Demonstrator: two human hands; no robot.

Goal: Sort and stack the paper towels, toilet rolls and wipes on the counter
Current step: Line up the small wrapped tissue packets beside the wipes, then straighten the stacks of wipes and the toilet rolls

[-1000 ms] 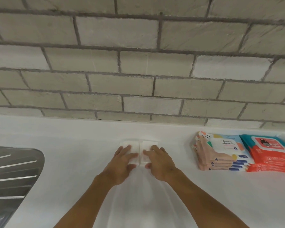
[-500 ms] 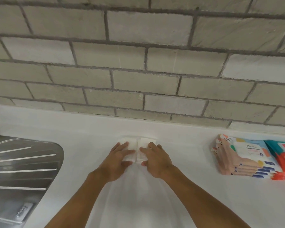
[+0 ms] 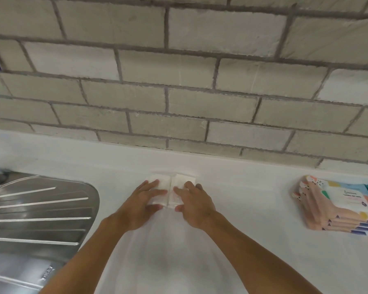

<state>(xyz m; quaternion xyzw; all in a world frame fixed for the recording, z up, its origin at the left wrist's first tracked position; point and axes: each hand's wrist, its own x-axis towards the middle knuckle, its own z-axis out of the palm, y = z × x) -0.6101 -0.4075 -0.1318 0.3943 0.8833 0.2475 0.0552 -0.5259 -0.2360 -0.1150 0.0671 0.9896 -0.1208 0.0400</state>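
Two small white flat packs — paper towels or tissue packs, which cannot be told — are set side by side at centre frame on the white counter (image 3: 253, 240), close to the grey brick wall (image 3: 179, 81). The left white pack (image 3: 162, 183) is covered by the left hand (image 3: 141, 205); the right white pack (image 3: 182, 183) is covered by the right hand (image 3: 194, 205). Fingers are spread flat and laid on top, thumbs at the near edges — pressed down rather than gripped, probably to square the packs edge to edge. A stack of pastel-printed wipes packets (image 3: 338, 206) is seen at right frame, well apart, apparently already sorted. A stainless steel sink drainer (image 3: 36, 215) is seen at left frame.
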